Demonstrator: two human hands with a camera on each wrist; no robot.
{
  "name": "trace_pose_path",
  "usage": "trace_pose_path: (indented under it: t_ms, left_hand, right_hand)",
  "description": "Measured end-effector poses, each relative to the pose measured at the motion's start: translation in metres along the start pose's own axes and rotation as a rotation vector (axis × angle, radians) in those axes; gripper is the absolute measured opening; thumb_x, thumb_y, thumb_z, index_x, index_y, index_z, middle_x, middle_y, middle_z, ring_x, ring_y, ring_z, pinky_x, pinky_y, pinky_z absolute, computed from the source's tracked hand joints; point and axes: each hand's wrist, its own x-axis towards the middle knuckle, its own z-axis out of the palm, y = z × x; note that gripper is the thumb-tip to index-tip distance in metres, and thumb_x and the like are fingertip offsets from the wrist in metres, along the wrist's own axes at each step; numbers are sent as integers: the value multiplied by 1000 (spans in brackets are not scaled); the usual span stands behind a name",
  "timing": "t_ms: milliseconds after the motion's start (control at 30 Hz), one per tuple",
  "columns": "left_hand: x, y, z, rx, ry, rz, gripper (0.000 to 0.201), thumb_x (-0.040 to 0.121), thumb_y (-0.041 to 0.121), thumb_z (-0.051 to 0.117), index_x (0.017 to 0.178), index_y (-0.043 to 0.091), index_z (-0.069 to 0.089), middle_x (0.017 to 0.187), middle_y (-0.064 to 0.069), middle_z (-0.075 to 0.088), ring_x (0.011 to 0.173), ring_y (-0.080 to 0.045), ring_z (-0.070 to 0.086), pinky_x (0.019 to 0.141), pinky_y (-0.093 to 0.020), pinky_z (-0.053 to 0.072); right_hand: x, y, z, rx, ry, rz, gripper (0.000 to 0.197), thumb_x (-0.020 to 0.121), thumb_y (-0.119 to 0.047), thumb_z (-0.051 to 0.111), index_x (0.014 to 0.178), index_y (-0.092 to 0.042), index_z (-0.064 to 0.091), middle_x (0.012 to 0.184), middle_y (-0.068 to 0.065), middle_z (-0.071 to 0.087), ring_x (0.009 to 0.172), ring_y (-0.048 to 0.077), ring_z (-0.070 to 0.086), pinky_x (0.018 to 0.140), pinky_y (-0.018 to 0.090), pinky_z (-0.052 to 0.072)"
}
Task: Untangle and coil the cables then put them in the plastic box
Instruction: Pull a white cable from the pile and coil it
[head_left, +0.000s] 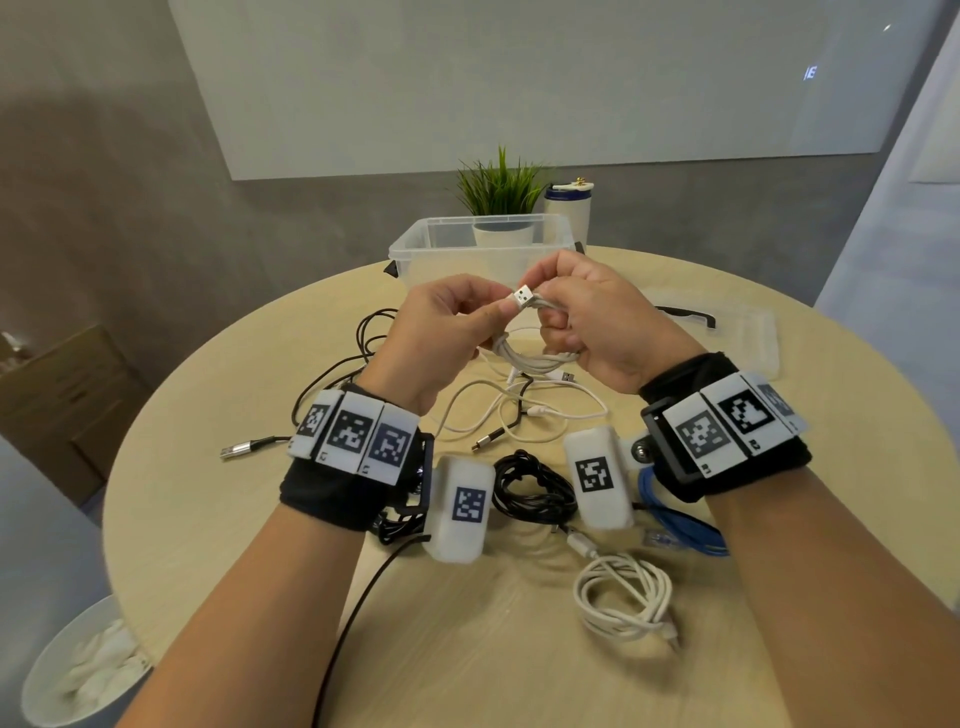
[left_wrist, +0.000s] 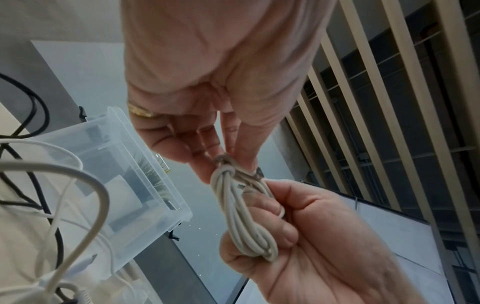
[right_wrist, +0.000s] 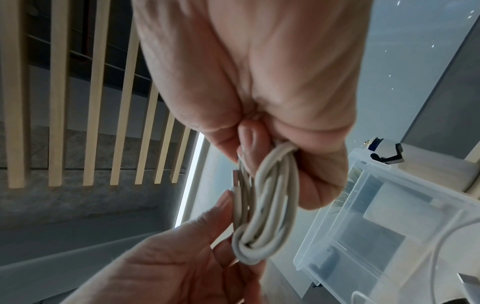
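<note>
Both hands are raised over the round table and hold one white cable coil (head_left: 524, 358) between them. My left hand (head_left: 493, 312) pinches the cable just behind its USB plug (head_left: 522, 299), where the end wraps round the bundle (left_wrist: 226, 164). My right hand (head_left: 550, 317) grips the looped strands (right_wrist: 270, 205) in its curled fingers (left_wrist: 288, 232). The clear plastic box (head_left: 415, 234) stands open behind the hands, with no cable showing in it. On the table lie a black coil (head_left: 535, 488), a white coil (head_left: 623, 597), a blue cable (head_left: 680, 519), and loose white (head_left: 519, 410) and black (head_left: 363, 332) cables.
The box's clear lid (head_left: 727, 332) lies at the right of the table. A potted plant (head_left: 501, 192) and a white bottle (head_left: 569, 208) stand behind the box. A cardboard box (head_left: 57, 400) and a white bin (head_left: 78, 670) sit on the floor at the left.
</note>
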Motion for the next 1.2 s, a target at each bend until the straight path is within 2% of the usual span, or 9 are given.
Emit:
trace_pose_path:
  t_ms: [100, 267, 333, 433, 567, 733, 867, 967, 1200]
  left_hand:
    - [0, 2, -2, 25, -12, -16, 7, 86, 15, 69, 91, 12, 69, 71, -4, 63, 55, -6, 56, 48, -14, 40]
    - [-2, 4, 0, -1, -32, -13, 10, 87, 3, 65, 95, -1, 63, 71, -7, 58, 47, -1, 54, 45, -9, 40]
    - [-2, 4, 1, -2, -36, -3, 6, 86, 2, 65, 92, 1, 62, 72, -7, 57, 49, -3, 55, 47, -11, 41]
    - [0, 1, 2, 16, -33, 18, 6, 86, 4, 67, 88, 7, 62, 74, -6, 58, 57, -7, 55, 58, -16, 46]
    - [0, -1, 3, 46, -54, 33, 9, 87, 3, 65, 85, 10, 61, 74, -6, 58, 65, -11, 53, 61, -17, 45]
    - [-3, 1, 6, 83, -71, 62, 13, 89, 2, 62, 83, 12, 58, 72, -4, 55, 59, -5, 48, 53, -12, 40]
    - [-3, 1, 7, 103, -76, 63, 16, 90, 3, 62, 81, 16, 57, 74, -5, 54, 61, -7, 45, 52, -12, 39]
    - [-3, 0, 8, 131, -61, 62, 17, 90, 6, 62, 78, 17, 56, 74, -6, 55, 53, -2, 43, 46, -11, 34]
    - [-2, 0, 7, 65, -9, 111, 14, 92, 7, 60, 82, 15, 54, 69, -2, 52, 56, -5, 46, 52, -14, 40]
  right_hand:
    - [0, 0, 1, 4, 8, 14, 26, 96, 2, 29, 93, -10, 52, 56, 0, 34, 41, 7, 29, 44, 21, 27]
    - [2, 2, 2, -24, 21, 25, 29, 95, 3, 28, 91, -11, 53, 52, -3, 36, 39, 6, 29, 50, 25, 26]
    - [1, 2, 1, -15, 15, 27, 29, 95, 3, 28, 91, -11, 53, 51, -4, 36, 39, 5, 29, 50, 26, 26]
    - [0, 1, 1, 3, 16, 25, 28, 94, 4, 28, 90, -9, 53, 54, -2, 34, 39, 6, 28, 50, 25, 23]
    - [0, 0, 1, 21, 5, 17, 28, 93, 5, 29, 90, -8, 52, 52, -3, 35, 39, 6, 28, 50, 26, 22]
    - [0, 0, 0, 40, 0, 15, 28, 91, 7, 28, 90, -8, 52, 50, -4, 36, 38, 5, 28, 51, 27, 20]
    - [0, -1, 0, 51, -4, 12, 28, 88, 8, 28, 88, -8, 51, 48, -4, 35, 37, 5, 27, 48, 25, 19]
    - [-1, -1, -1, 40, -7, 17, 28, 89, 8, 29, 88, -9, 51, 50, -4, 34, 38, 6, 27, 44, 23, 22]
    - [0, 0, -1, -26, -22, 1, 26, 97, 0, 32, 96, -10, 56, 63, 1, 36, 45, 6, 31, 45, 19, 28]
